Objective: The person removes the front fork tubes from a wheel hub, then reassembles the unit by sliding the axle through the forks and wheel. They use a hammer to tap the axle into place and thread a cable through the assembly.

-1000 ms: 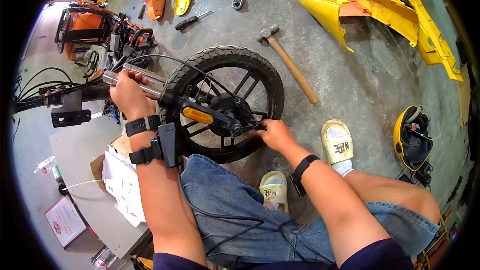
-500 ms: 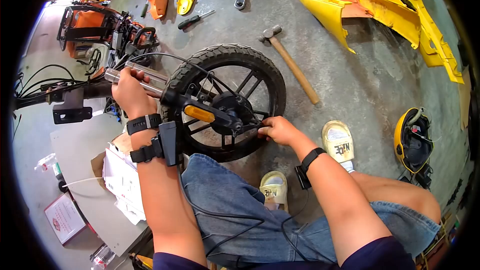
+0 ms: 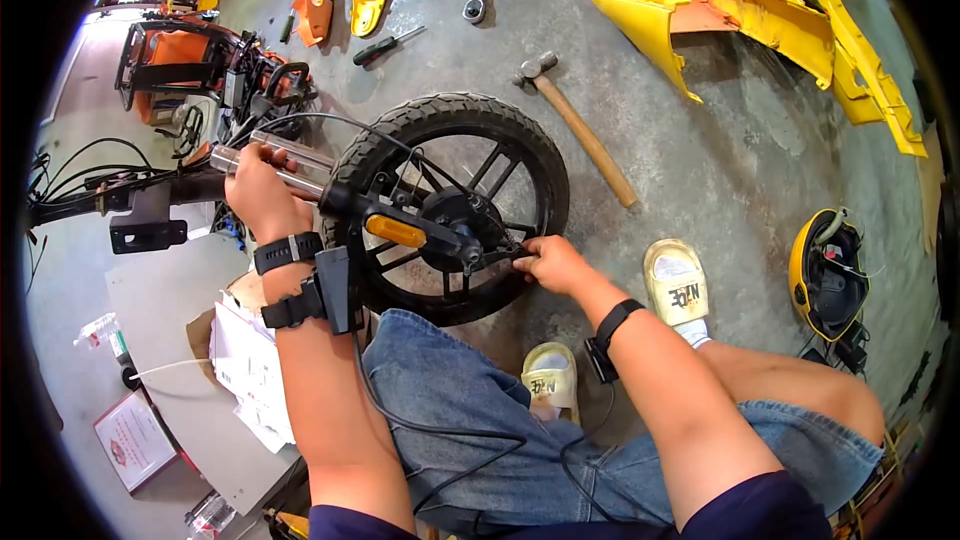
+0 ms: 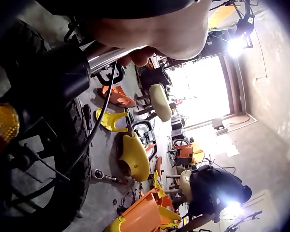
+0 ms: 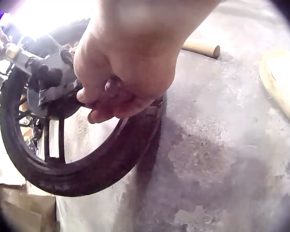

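A front wheel with a knobbly black tire lies beside my knees, attached to a fork with silver tubes. My left hand grips one of those tubes above the orange reflector. At the hub, my right hand pinches the outer end of a dark bar that runs from the axle over the spokes. In the right wrist view its fingers are curled and hide that end; I cannot tell whether the bar is a tool or a wheel part.
A hammer, a screwdriver and a ratchet wrench lie on the floor. Yellow and orange body panels are at the top right, a yellow helmet at the right. Papers lie on a grey board to the left. Another person sits farther off.
My right wrist has shifted slightly up and to the right, its fingers staying at the bar's end. The left hand keeps its hold on the fork tube. The wheel stays in place.
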`<action>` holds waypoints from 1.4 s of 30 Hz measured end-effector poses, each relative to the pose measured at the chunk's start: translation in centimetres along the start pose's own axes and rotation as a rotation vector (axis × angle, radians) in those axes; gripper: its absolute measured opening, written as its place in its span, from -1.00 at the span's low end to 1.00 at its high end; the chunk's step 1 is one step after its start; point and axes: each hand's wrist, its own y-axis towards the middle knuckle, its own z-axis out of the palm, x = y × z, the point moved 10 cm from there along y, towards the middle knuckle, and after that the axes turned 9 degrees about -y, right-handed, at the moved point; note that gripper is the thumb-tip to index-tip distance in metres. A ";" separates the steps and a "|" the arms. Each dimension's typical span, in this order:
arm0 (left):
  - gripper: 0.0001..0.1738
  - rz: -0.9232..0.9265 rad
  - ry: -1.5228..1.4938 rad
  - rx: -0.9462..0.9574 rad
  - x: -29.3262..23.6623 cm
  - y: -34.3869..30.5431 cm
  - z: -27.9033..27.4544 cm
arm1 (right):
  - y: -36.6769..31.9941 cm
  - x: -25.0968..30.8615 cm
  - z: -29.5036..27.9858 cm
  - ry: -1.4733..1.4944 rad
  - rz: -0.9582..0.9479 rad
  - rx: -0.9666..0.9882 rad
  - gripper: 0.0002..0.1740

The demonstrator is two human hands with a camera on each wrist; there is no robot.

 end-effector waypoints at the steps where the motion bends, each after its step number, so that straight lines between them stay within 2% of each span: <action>1: -0.87 0.014 -0.004 -0.003 -0.2 -0.1 0.1 | -0.5 0.3 -0.6 -0.101 0.038 -0.100 -0.69; 2: -0.87 0.014 -0.006 -0.004 -0.3 -0.3 0.0 | -1.2 0.9 0.1 -0.102 0.037 -0.101 -0.69; 4: -0.88 -0.036 0.024 -0.020 -0.3 -0.7 0.1 | -4.2 3.4 -2.3 -0.375 -0.007 -0.528 -0.69; 6: -0.88 -0.012 -0.014 -0.017 0.1 0.1 -0.2 | -4.8 3.5 -2.3 -0.305 0.004 -0.566 -0.65; 8: -0.88 0.011 -0.019 -0.028 0.1 0.3 -0.4 | -3.4 1.9 -1.5 -0.146 -0.027 -0.463 -0.61; 10: -0.87 -0.024 -0.046 0.001 0.8 1.1 -1.0 | -1.8 1.9 -0.4 0.000 -0.120 -0.201 -0.58; 12: -0.88 -0.042 -0.056 0.020 1.2 1.6 -1.3 | -0.5 1.8 -0.1 -0.066 -0.180 -0.055 -0.63; 14: -0.87 -0.031 -0.056 0.008 1.2 1.6 -1.4 | 0.4 -0.1 1.0 0.063 -0.039 0.126 -0.61; 16: -0.87 -0.027 -0.045 -0.001 1.3 1.8 -1.6 | -0.5 0.7 0.1 0.051 0.007 0.076 -0.60; 17: -0.87 -0.025 -0.051 0.007 1.3 1.7 -1.5 | -0.7 1.1 -0.6 -0.081 0.020 -0.009 -0.56; 18: -0.88 -0.021 -0.051 0.014 1.2 1.6 -1.5 | -1.0 1.6 -1.3 -0.222 -0.072 -0.152 -0.56; 20: -0.88 -0.023 -0.047 0.005 1.2 1.7 -1.6 | -3.4 3.6 -2.4 -0.336 0.019 -0.312 -0.60; 22: -0.88 -0.035 -0.039 0.003 1.1 1.6 -1.7 | -3.3 3.3 -1.9 -0.324 0.050 -0.335 -0.61; 24: -0.89 -0.030 -0.045 0.005 1.0 1.6 -1.7 | -2.3 2.4 -1.9 -0.330 0.054 -0.303 -0.58; 26: -0.89 -0.025 -0.037 0.010 1.0 1.5 -1.7 | -0.3 2.1 -0.3 -0.188 -0.193 -0.160 -0.57; 27: -0.90 -0.025 -0.037 0.002 1.0 1.5 -1.7 | -0.4 2.9 -0.1 -0.167 -0.258 -0.085 -0.55; 28: -0.90 -0.026 -0.036 -0.006 1.0 1.5 -1.8 | -0.4 3.3 -0.7 -0.165 -0.262 -0.084 -0.55; 30: -0.90 -0.021 -0.029 0.014 1.0 1.5 -1.8 | -0.4 2.1 1.0 -0.126 -0.097 0.165 -0.57; 31: -0.90 -0.021 -0.024 0.011 1.0 1.5 -1.8 | -0.6 2.2 1.2 -0.126 -0.097 0.162 -0.57; 33: -0.89 -0.020 -0.028 0.005 1.0 1.6 -1.8 | -1.2 2.2 -0.1 -0.257 -0.048 -0.044 -0.63; 34: -0.88 -0.025 -0.031 0.013 1.1 1.7 -1.8 | -2.0 2.9 0.1 -0.264 -0.051 -0.046 -0.63; 36: -0.85 -0.026 -0.043 0.018 1.3 1.8 -1.9 | -4.1 4.1 -1.8 -0.450 -0.037 -0.329 -0.66; 37: -0.85 -0.025 -0.048 0.020 1.4 1.9 -1.9 | -4.6 4.5 -1.9 -0.445 -0.106 -0.438 -0.64; 42: -0.87 -0.024 -0.064 0.015 0.7 1.2 -1.3 | -3.4 3.5 -2.5 -0.267 -0.094 -0.405 -0.59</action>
